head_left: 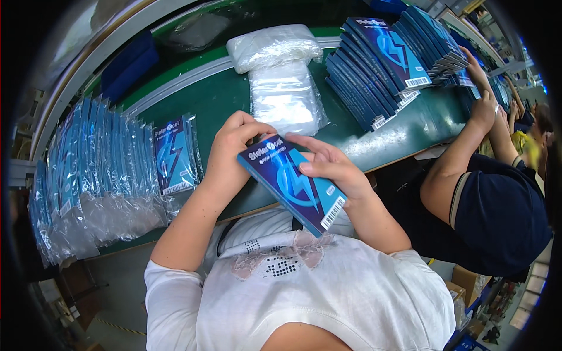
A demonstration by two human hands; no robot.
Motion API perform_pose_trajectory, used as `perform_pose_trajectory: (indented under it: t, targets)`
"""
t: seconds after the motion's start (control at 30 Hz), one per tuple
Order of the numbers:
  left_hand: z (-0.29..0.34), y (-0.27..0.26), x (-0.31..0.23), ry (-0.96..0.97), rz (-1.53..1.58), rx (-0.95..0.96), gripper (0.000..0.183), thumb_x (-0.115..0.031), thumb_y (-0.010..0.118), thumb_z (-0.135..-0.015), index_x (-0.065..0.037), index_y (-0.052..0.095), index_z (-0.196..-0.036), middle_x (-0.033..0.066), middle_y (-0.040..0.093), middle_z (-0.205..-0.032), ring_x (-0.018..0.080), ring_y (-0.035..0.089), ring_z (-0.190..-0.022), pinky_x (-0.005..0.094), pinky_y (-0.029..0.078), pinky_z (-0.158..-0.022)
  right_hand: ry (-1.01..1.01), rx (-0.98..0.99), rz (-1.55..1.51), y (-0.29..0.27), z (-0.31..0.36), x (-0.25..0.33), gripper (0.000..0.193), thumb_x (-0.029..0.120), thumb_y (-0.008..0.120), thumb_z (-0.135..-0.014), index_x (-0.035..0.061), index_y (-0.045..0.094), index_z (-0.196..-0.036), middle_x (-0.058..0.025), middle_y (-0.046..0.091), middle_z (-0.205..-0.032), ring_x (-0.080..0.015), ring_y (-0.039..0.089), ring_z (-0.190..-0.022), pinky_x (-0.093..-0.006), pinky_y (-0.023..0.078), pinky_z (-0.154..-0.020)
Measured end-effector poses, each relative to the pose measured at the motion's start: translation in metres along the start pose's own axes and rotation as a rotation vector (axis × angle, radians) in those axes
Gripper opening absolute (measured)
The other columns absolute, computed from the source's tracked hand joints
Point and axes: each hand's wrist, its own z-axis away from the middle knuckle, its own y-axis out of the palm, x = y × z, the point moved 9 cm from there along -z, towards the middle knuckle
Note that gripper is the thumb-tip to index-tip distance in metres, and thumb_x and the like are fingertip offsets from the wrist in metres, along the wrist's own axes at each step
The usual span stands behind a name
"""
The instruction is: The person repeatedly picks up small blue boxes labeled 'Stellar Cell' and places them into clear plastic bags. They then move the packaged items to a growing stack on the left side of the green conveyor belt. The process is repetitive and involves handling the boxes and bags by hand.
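A thin blue battery box (293, 181) with a lightning design and a barcode is held tilted in front of my chest. My right hand (339, 172) grips its right side, the thumb lying on the printed front and the other fingers partly behind it. At the box's far left corner, the bent fingers of my left hand (234, 143) close on the top edge; its thumb is hidden. Just beyond my hands lies a stack of clear plastic bags (287, 96), with a thicker bundle of bags (274, 47) on its far end.
Boxes in clear bags (105, 158) stand in a long row at the left of the green table (357, 146). Unbagged boxes (369, 64) lean in overlapping stacks at the far right. Close on my right, a co-worker's arm (462, 140) reaches toward those stacks.
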Motion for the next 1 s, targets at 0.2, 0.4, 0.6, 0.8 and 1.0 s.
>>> perform_pose_trajectory:
  t: [0.2, 0.4, 0.6, 0.8, 1.0]
  targets:
    - [0.007, -0.008, 0.031, -0.255, 0.186, -0.030, 0.016, 0.003, 0.063, -0.077, 0.001, 0.067, -0.092, 0.0054, 0.061, -0.083, 0.0107, 0.057, -0.074, 0.0221, 0.046, -0.068, -0.128, -0.195, 0.154, -0.015, 0.007, 0.019, 0.055, -0.003, 0.058, -0.083, -0.0107, 0.036, -0.132, -0.0200, 0.059, -0.114, -0.0187, 0.066, -0.091, -0.0284, 0.054, -0.080]
    - [0.017, 0.001, -0.013, 0.017, 0.178, 0.087, 0.014, 0.002, 0.061, -0.081, 0.001, 0.060, -0.095, 0.0055, 0.060, -0.088, 0.0108, 0.059, -0.076, 0.0235, 0.048, -0.070, -0.302, -0.493, 0.388, -0.038, 0.013, 0.018, 0.035, 0.003, 0.063, -0.084, -0.0080, 0.049, -0.114, -0.0144, 0.061, -0.106, -0.0130, 0.060, -0.092, -0.0242, 0.050, -0.076]
    - [0.030, 0.004, 0.030, -0.339, 0.848, -0.141, 0.027, -0.010, 0.066, -0.086, 0.001, 0.054, -0.107, 0.0045, 0.060, -0.093, 0.0092, 0.058, -0.083, 0.0234, 0.049, -0.074, -0.424, -0.507, 0.241, -0.010, 0.017, 0.017, 0.012, 0.009, 0.069, -0.083, 0.0023, 0.059, -0.082, -0.0032, 0.064, -0.075, -0.0039, 0.056, -0.065, -0.0191, 0.046, -0.061]
    - [0.042, 0.018, 0.019, -0.484, 1.248, -0.042, 0.030, -0.005, 0.055, -0.090, 0.001, 0.050, -0.119, 0.0100, 0.060, -0.113, 0.0167, 0.059, -0.101, 0.0321, 0.047, -0.088, -0.198, -0.407, 0.654, 0.009, 0.006, 0.009, 0.020, 0.018, 0.072, -0.082, 0.0011, 0.065, -0.090, 0.0032, 0.060, -0.072, -0.0018, 0.049, -0.063, -0.0174, 0.040, -0.054]
    - [0.051, 0.007, -0.011, -0.465, 1.284, 0.065, 0.032, -0.011, 0.051, -0.093, 0.002, 0.047, -0.123, 0.0115, 0.059, -0.116, 0.0184, 0.059, -0.105, 0.0340, 0.049, -0.089, -0.631, -0.158, 1.218, 0.070, 0.016, 0.057, 0.053, 0.012, 0.073, -0.078, -0.0013, 0.049, -0.124, -0.0116, 0.063, -0.100, -0.0133, 0.060, -0.084, -0.0248, 0.048, -0.070]
